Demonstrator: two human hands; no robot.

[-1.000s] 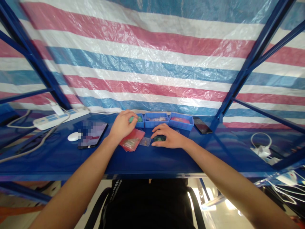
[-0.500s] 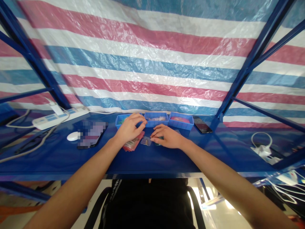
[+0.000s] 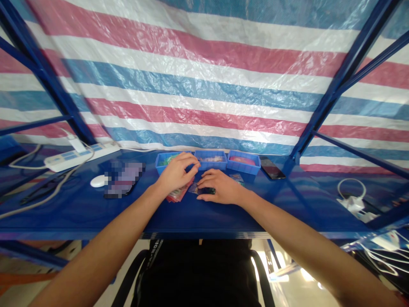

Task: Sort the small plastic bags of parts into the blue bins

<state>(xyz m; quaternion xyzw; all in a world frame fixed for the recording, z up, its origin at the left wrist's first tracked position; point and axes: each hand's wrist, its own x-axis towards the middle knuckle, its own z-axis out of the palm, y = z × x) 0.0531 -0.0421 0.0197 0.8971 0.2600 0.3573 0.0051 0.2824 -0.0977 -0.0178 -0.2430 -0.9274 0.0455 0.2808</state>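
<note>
- White plastic is forming a long, narrow power strip (image 3: 104, 150), lying aslant on the smooth blue table (image 3: 188, 217); behind, a glossy, creased striped sheet (image 3: 191, 85) is hanging.
- A rounded white object (image 3: 98, 181) is sitting just beside a flat device (image 3: 124, 181) with a pixelated face.
- A rectangular blue left tray (image 3: 160, 169) is holding green contents.
- The left hand (image 3: 179, 170) is arching over flimsy red bags (image 3: 176, 196), its fingers curling near the thumb; whether it is pinching anything, I cannot tell.
- A small clear bag (image 3: 193, 189) is lying between both hands.
- A middle tray (image 3: 213, 165) is carrying pale contents.
- The right hand (image 3: 220, 186) is curving over a dark piece (image 3: 209, 191), which is showing between spread thumb and bent fingers.
- A transparent packet (image 3: 236, 178) is lying before the right tray (image 3: 244, 169), which is holding pink contents.
- A slim black phone (image 3: 272, 167) is lying flat; farther right, a white cable (image 3: 348, 180) is looping.
</note>
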